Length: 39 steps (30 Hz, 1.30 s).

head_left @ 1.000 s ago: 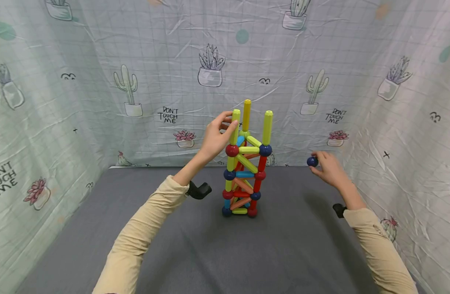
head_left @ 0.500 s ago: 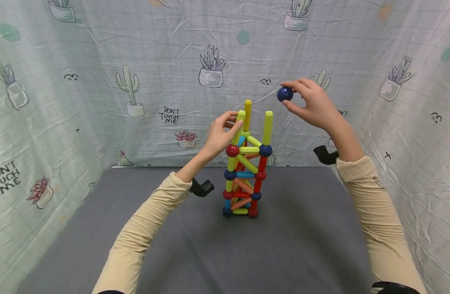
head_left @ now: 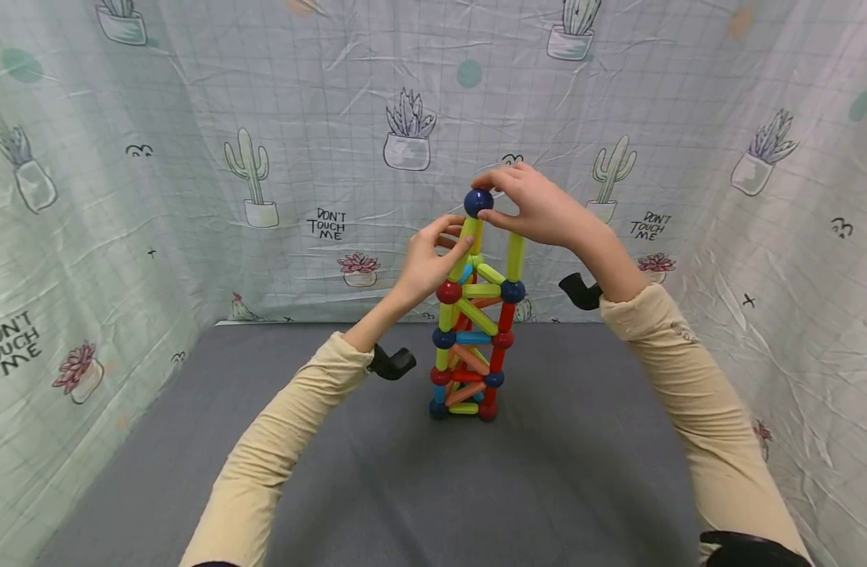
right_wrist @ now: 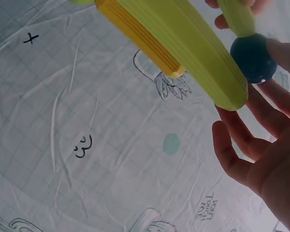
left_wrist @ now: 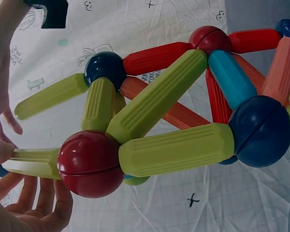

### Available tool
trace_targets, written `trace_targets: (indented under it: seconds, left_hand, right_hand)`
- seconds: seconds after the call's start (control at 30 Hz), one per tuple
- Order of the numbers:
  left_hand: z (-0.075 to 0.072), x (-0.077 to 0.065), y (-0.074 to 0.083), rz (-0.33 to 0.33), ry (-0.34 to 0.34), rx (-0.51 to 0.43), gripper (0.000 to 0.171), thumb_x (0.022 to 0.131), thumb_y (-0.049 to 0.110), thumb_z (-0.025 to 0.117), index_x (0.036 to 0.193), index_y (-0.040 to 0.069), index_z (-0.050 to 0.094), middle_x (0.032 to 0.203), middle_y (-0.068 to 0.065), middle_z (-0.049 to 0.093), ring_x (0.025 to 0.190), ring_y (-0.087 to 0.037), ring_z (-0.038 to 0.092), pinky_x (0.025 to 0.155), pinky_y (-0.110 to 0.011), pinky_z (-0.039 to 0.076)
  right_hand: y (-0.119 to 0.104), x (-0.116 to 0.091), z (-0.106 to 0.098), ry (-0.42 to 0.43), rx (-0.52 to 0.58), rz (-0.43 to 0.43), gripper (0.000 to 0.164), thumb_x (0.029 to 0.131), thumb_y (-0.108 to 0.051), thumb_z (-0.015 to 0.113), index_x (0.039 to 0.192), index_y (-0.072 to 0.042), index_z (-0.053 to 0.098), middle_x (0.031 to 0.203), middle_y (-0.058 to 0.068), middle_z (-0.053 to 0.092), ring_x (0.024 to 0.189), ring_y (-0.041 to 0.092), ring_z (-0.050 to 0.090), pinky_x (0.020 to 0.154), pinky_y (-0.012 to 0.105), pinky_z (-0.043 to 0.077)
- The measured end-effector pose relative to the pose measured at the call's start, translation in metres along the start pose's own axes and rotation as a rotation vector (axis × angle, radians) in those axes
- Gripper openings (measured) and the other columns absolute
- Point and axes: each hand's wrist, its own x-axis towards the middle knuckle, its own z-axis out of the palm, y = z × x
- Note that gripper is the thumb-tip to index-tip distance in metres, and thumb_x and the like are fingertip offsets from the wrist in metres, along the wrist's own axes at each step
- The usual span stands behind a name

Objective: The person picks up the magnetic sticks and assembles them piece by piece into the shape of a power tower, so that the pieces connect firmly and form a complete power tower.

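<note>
A tower of magnetic rods and balls [head_left: 473, 338] stands upright on the grey table. My left hand [head_left: 424, 261] pinches a lime rod [left_wrist: 36, 162] that rises, slightly tilted, from the red ball [head_left: 449, 292] at the tower's upper left corner. Between thumb and fingers of my right hand [head_left: 539, 206] is a dark blue ball [head_left: 479, 202], right at that rod's top end. In the right wrist view, the ball [right_wrist: 253, 59] meets the end of the pinched rod [right_wrist: 238, 19]. Another lime rod [head_left: 516, 257] stands free at the upper right corner, and a yellow rod [right_wrist: 147, 41] rises behind.
A pale curtain [head_left: 320, 102] printed with cacti surrounds the grey table [head_left: 334, 504] at the back and sides. Black wrist mounts [head_left: 393, 363] stick out near both cuffs; the right one [head_left: 580, 291] hangs beside the tower's upper part.
My right hand has carried the blue ball up and leftward from the table's right side to the top of the pinched rod. The left hand stays there, and the rod has tilted slightly right.
</note>
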Motion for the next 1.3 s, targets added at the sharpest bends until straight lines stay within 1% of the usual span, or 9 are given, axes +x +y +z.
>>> trace_targets:
  seconds: [0.07,0.13,0.27,0.37,0.5,0.73,1.07,1.17,1.3]
  left_hand:
    - [0.001,0.0,0.0,0.014,-0.001,-0.005,0.031,0.089,0.017,0.054,0.116,0.003,0.056,0.103,-0.018,0.061,0.084,-0.029,0.061,0.071,-0.038,0.05]
    - [0.001,0.0,0.0,0.023,0.002,-0.006,0.03,0.089,0.017,0.054,0.115,0.003,0.056,0.102,-0.018,0.061,0.083,-0.029,0.061,0.071,-0.039,0.05]
    - [0.003,0.0,-0.001,0.026,0.017,0.002,0.029,0.089,0.017,0.054,0.114,0.003,0.057,0.102,-0.017,0.061,0.082,-0.028,0.06,0.071,-0.037,0.049]
    - [0.004,-0.001,-0.001,0.014,0.03,0.003,0.03,0.089,0.018,0.054,0.114,0.003,0.057,0.103,-0.017,0.06,0.083,-0.028,0.059,0.071,-0.036,0.049]
    - [0.007,-0.003,-0.001,-0.009,0.053,0.0,0.031,0.089,0.018,0.054,0.115,0.003,0.056,0.104,-0.018,0.059,0.085,-0.028,0.058,0.074,-0.035,0.048]
    - [0.008,-0.002,-0.001,-0.026,0.098,0.018,0.032,0.089,0.017,0.054,0.116,0.001,0.055,0.102,-0.019,0.06,0.084,-0.03,0.059,0.074,-0.037,0.048]
    - [0.008,0.002,-0.002,-0.017,0.064,0.054,0.031,0.088,0.019,0.055,0.115,0.002,0.055,0.099,-0.018,0.061,0.08,-0.029,0.06,0.071,-0.034,0.05]
    - [0.007,0.003,-0.002,-0.023,0.047,0.052,0.034,0.088,0.018,0.055,0.119,0.003,0.051,0.098,-0.018,0.061,0.079,-0.029,0.061,0.07,-0.034,0.05]
    - [0.003,0.006,0.001,-0.034,0.015,0.043,0.041,0.088,0.016,0.054,0.127,0.01,0.044,0.1,-0.018,0.06,0.079,-0.029,0.061,0.069,-0.032,0.05]
  right_hand:
    - [0.003,0.001,0.001,0.004,0.036,0.007,0.039,0.086,-0.018,0.058,0.121,-0.003,0.05,0.119,0.015,0.055,0.109,0.03,0.047,0.095,0.045,0.035]
    - [0.009,0.002,0.001,0.01,0.117,0.034,0.037,0.09,-0.021,0.053,0.123,-0.004,0.05,0.122,0.014,0.054,0.11,0.03,0.048,0.094,0.046,0.036]
    - [0.027,0.006,0.004,-0.014,0.441,0.163,0.046,0.097,-0.037,0.028,0.132,-0.011,0.043,0.132,0.013,0.046,0.118,0.03,0.045,0.096,0.049,0.035]
    - [0.04,0.008,0.012,-0.071,0.694,0.233,0.058,0.095,-0.047,0.012,0.137,-0.014,0.034,0.14,0.014,0.037,0.125,0.033,0.037,0.1,0.052,0.029]
    - [0.05,0.009,0.025,-0.128,0.86,0.239,0.064,0.092,-0.053,0.006,0.14,-0.017,0.029,0.144,0.015,0.029,0.129,0.035,0.031,0.102,0.055,0.025]
    - [0.05,0.003,0.029,-0.112,0.952,0.208,0.065,0.091,-0.055,0.005,0.14,-0.018,0.029,0.142,0.017,0.031,0.126,0.037,0.033,0.1,0.056,0.024]
    - [0.043,-0.005,0.027,-0.153,1.019,0.185,0.072,0.088,-0.063,0.01,0.141,-0.018,0.027,0.144,0.016,0.029,0.128,0.035,0.032,0.101,0.055,0.024]
    - [0.043,-0.009,0.029,-0.129,1.014,0.194,0.069,0.089,-0.06,0.01,0.14,-0.018,0.028,0.142,0.017,0.032,0.126,0.035,0.035,0.1,0.052,0.026]
    - [0.048,-0.02,0.032,-0.056,1.015,0.203,0.061,0.093,-0.053,0.02,0.139,-0.015,0.03,0.133,0.012,0.045,0.118,0.027,0.047,0.101,0.053,0.024]
